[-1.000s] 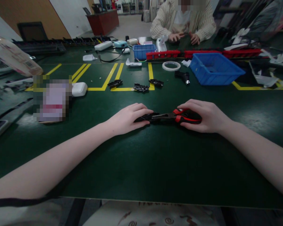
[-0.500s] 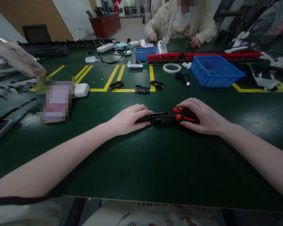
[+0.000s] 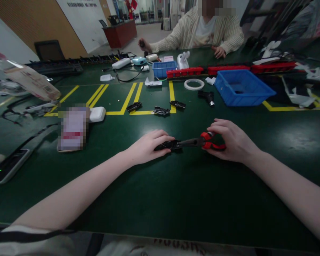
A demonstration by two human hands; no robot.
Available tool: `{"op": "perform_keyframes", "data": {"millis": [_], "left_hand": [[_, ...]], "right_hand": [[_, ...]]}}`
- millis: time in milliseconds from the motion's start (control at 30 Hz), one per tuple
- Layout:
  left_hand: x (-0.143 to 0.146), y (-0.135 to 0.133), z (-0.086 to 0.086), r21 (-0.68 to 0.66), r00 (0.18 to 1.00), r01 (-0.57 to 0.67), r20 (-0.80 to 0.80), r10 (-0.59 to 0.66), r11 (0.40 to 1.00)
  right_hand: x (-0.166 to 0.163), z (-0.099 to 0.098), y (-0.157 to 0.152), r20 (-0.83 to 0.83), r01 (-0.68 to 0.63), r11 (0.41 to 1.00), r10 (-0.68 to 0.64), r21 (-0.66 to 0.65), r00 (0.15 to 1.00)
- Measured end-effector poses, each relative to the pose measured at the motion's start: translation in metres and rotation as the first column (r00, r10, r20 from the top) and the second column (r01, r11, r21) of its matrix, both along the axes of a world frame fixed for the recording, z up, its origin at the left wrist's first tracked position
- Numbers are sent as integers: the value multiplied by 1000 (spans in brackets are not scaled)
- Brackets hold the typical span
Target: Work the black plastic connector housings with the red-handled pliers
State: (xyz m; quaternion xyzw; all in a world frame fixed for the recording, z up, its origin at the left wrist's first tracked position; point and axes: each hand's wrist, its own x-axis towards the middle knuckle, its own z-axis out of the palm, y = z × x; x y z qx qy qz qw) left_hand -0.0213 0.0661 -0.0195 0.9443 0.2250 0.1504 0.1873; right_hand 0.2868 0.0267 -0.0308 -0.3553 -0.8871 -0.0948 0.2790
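Note:
My left hand is closed on a small black part, pinching it low over the green table. My right hand grips long-nose pliers by their red and black handles. The dark jaws point left and their tips meet the right end of the black part; whether they clamp it I cannot tell. Beyond my hands lie three small black parts: one on the left, one in the middle and one on the right. A black, metal-tipped object lies farther right.
A large blue bin stands at the back right, beside a tape roll. Behind are a smaller blue bin and red strips. A phone and white case lie left. A person sits opposite.
My right hand has tilted the pliers, raising their handle end, and the handles look wider apart. The person opposite has reached out to the left with a dark object. The camera view has shifted slightly.

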Motion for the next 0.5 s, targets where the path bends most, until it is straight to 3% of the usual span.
{"op": "perform_keyframes", "data": {"millis": [133,367,500], "left_hand": [[-1,-1,2,-31,1000,-11,-15,11,999],[-2,0,2,-79,1000,-17,-8,17,997],[1,2,3,-110,1000,-20,-13,19,994]], "right_hand": [[-3,-1,1,70,32,995,-38,94,997],[-5,6,6,49,-40,997,36,69,998],[-4,6,10,59,-14,997,9,82,998]]}}
